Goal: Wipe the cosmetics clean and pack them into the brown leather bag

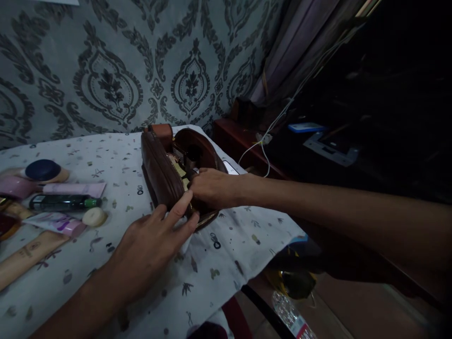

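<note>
A brown leather toiletry bag (160, 170) with its zip undone stands on the patterned tablecloth. My left hand (157, 240) grips the near end of the bag, its fingers lying over the zipped rim. Into the bag's opening reaches my right hand (212, 187), with curled fingers closed around something too dark to make out. Inside, a dark bottle or jar (194, 154) and a pale yellowish item (179, 169) show beside that hand; other contents are hidden in shadow.
On the left lie a round dark-blue-lidded compact (43, 170), a green tube-like bottle (65, 202), a pink-and-white tube (56, 223), a beige tube (31, 254) and a small cream-coloured round piece (94, 217). A phone (230, 167) is partly behind the bag. White cables (282, 115) hang at right.
</note>
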